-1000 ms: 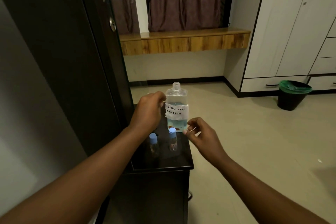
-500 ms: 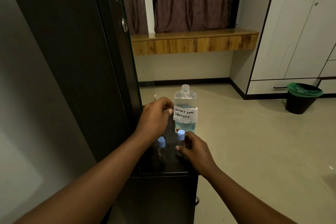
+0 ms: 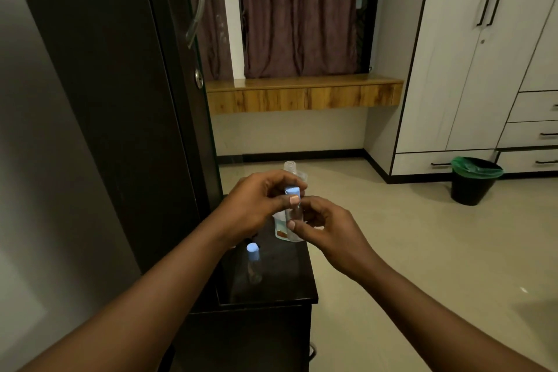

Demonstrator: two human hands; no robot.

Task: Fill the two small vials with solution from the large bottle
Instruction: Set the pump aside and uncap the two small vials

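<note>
Both forearms reach fwd from the bottom corners & meet above the small dark glossy table [image 3: 265,296], wrists slightly bent inward. Left hand [image 3: 256,202] is knuckles-up, fingers curled, thumb & fingertips pinching the pale blue plastic cap [image 3: 292,191] of a small clear vial [image 3: 294,222] held upright in the air. Right hand [image 3: 329,231] sits just below & to the right, fingers curled round the vial's see-through body, thumb tip pressed on its front near the bottom. So both hands are closed on the same vial, left on the cap, right on the body; can't tell if the cap is loose or tight. Behind the hands, mostly hidden, stands the large clear plastic bottle [image 3: 290,167], neck uncapped, threaded mouth showing above the left knuckles; its lower part w/ pale blue liquid peeks out under the left hand, resting on the table's far end. Second small clear vial w/ rounded pale blue cap [image 3: 253,251] stands upright on the table nearer the camera, left of the held one, apart from both hands; glass hard to make out vs. the dark top. A black round bin w/ green liner [image 3: 474,180] sits on the beige floor by the white wardrobe [image 3: 471,69].
</note>
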